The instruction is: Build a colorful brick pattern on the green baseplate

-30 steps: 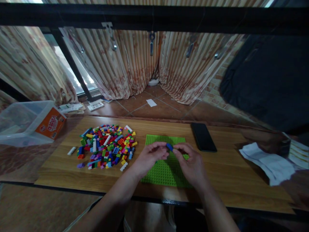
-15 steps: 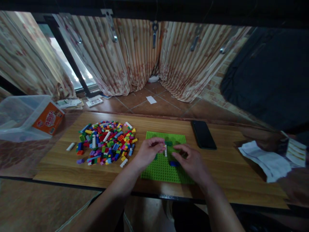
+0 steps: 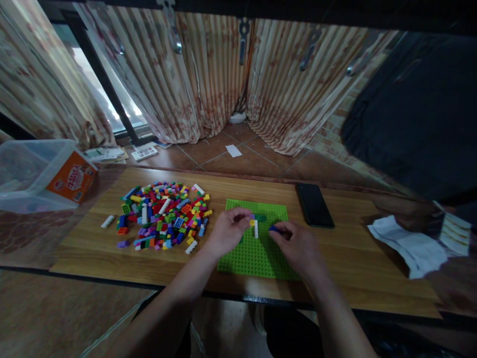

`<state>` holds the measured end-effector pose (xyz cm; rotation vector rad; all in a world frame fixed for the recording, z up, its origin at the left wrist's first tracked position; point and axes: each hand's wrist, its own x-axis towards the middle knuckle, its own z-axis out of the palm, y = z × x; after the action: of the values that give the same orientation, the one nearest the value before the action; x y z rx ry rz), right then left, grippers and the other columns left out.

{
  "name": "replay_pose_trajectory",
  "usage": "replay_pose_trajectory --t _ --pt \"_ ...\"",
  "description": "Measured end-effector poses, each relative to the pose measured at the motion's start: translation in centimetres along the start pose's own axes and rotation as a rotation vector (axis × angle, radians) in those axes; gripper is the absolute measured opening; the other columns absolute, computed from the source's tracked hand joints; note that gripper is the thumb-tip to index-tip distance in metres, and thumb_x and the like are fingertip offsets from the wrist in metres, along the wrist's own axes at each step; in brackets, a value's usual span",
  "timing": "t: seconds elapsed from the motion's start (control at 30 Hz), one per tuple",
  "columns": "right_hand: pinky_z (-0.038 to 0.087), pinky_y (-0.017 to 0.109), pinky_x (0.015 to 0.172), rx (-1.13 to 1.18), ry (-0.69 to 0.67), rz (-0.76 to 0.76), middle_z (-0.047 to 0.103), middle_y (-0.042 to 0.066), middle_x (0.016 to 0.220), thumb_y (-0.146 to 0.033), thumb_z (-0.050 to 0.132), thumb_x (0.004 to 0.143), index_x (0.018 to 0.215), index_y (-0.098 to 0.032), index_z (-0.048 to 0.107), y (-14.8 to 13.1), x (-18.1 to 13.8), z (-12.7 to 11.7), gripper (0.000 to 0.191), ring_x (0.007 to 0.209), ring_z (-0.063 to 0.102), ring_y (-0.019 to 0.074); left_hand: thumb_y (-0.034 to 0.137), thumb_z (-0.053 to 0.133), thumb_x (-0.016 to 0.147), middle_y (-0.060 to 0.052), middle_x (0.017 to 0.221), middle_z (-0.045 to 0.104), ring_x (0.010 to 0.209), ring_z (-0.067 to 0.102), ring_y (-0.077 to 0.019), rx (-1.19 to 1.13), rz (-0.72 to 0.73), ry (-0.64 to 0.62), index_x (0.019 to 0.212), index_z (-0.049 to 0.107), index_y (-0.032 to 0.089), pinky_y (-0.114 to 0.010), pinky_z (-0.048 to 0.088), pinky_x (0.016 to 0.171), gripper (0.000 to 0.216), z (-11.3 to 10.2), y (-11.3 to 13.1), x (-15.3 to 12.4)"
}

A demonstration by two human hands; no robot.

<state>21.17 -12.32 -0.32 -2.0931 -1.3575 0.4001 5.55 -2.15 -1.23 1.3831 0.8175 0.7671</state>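
We are holding both hands over the green baseplate (image 3: 257, 258), which is lying flat on the wooden table (image 3: 354, 268) near its front edge. Our left hand (image 3: 226, 232) is curling shut, its thumb and fingertips pinching a small brick stack (image 3: 255, 226) of white, yellow and pink pieces that is standing upright just above the plate's far half; we cannot tell whether its foot is touching the studs. Our right hand (image 3: 296, 246) is closing too, thumb and forefinger gripping a blue brick (image 3: 275, 228) and holding it just beside the stack, to its right, with a small gap between them. A dark green piece (image 3: 260, 218) is sitting just behind the stack, and we cannot tell whether it is joined to it. To the left of the plate a loose pile of coloured bricks (image 3: 164, 216) is spreading across the wood, with a single white brick (image 3: 108, 221) lying apart at its left. A black phone (image 3: 315, 205) is resting face up to the right of the plate, and farther right a crumpled white cloth (image 3: 410, 243) is lying near the table's end. A clear plastic tub (image 3: 22, 174) with an orange label is standing beyond the table's left end, and striped curtains (image 3: 208, 79) are hanging behind
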Motion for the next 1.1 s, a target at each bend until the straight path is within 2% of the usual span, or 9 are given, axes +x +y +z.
replay_pose_trajectory --t 0.13,0.23,0.3,0.4,0.5,0.63,0.83,1.1 --pt "0.046 0.033 0.068 0.016 0.037 0.079 0.069 0.006 0.078 -0.035 0.059 0.079 0.084 -0.017 0.068 -0.4 0.6 1.4 0.021 0.067 0.062 0.019 0.023 0.055 0.084 -0.004 0.087 0.069 0.075 0.061 -0.0158 0.367 0.117 0.008 0.095 0.069 0.018 -0.027 0.047 0.07 0.019 0.2 0.1 -0.6" --pt "0.045 0.033 0.067 -0.026 0.071 0.104 0.07 0.007 0.079 -0.038 0.058 0.079 0.091 -0.016 0.067 -0.8 0.9 2.2 0.027 0.069 0.063 0.0204 0.017 0.053 0.083 -0.006 0.101 0.067 0.093 0.061 -0.0201 0.632 0.237 -0.009 0.102 0.068 0.019 -0.034 0.048 0.086 0.024 0.4 0.1 -1.1" --pt "0.044 0.033 0.066 -0.074 0.097 0.117 0.07 0.007 0.079 -0.042 0.059 0.08 0.095 -0.016 0.066 -1.0 1.0 2.6 0.031 0.07 0.064 0.0218 0.014 0.053 0.082 -0.007 0.109 0.064 0.105 0.057 -0.0226 0.763 0.33 -0.031 0.101 0.068 0.02 -0.038 0.044 0.096 0.026 0.6 0.0 -1.3" --pt "0.042 0.032 0.063 -0.11 0.122 0.113 0.07 0.007 0.077 -0.047 0.06 0.079 0.094 -0.018 0.065 -1.0 1.3 2.9 0.033 0.069 0.064 0.022 0.012 0.051 0.082 -0.009 0.117 0.059 0.111 0.053 -0.0246 0.889 0.383 -0.036 0.102 0.068 0.02 -0.042 0.042 0.1 0.027 0.7 -0.4 -1.4" --pt "0.042 0.031 0.063 -0.066 0.122 0.076 0.071 0.007 0.077 -0.049 0.056 0.081 0.089 -0.019 0.065 -0.9 1.4 2.7 0.033 0.069 0.064 0.0214 0.013 0.049 0.084 -0.01 0.123 0.056 0.115 0.05 -0.0258 0.956 0.384 -0.034 0.104 0.068 0.02 -0.044 0.042 0.1 0.029 0.7 -0.6 -1.5" --pt "0.044 0.033 0.066 -0.001 0.102 0.049 0.072 0.008 0.078 -0.044 0.048 0.085 0.084 -0.018 0.066 -0.4 1.2 1.8 0.032 0.07 0.065 0.0212 0.014 0.05 0.084 -0.011 0.128 0.053 0.115 0.049 -0.0273 0.987 0.368 -0.057 0.105 0.068 0.021 -0.047 0.042 0.098 0.029 0.6 -0.5 -1.6" --pt "0.047 0.033 0.066 0.083 0.026 0.081 0.073 0.005 0.077 -0.035 0.056 0.077 0.081 -0.02 0.069 0.2 0.8 1.3 0.02 0.068 0.066 0.0196 0.016 0.051 0.085 -0.011 0.131 0.051 0.116 0.048 -0.0276 0.983 0.381 -0.094 0.106 0.069 0.021 -0.048 0.041 0.099 0.028 0.9 -0.4 -1.8" --pt "0.047 0.034 0.068 0.125 0.008 0.096 0.073 0.005 0.075 -0.033 0.057 0.075 0.079 -0.02 0.07 -0.6 1.0 1.7 0.019 0.068 0.066 0.0199 0.017 0.048 0.088 -0.014 0.131 0.051 0.121 0.046 -0.0284 0.986 0.397 -0.12 0.11 0.068 0.02 -0.048 0.04 0.1 0.03 1.3 -0.6 -1.9"
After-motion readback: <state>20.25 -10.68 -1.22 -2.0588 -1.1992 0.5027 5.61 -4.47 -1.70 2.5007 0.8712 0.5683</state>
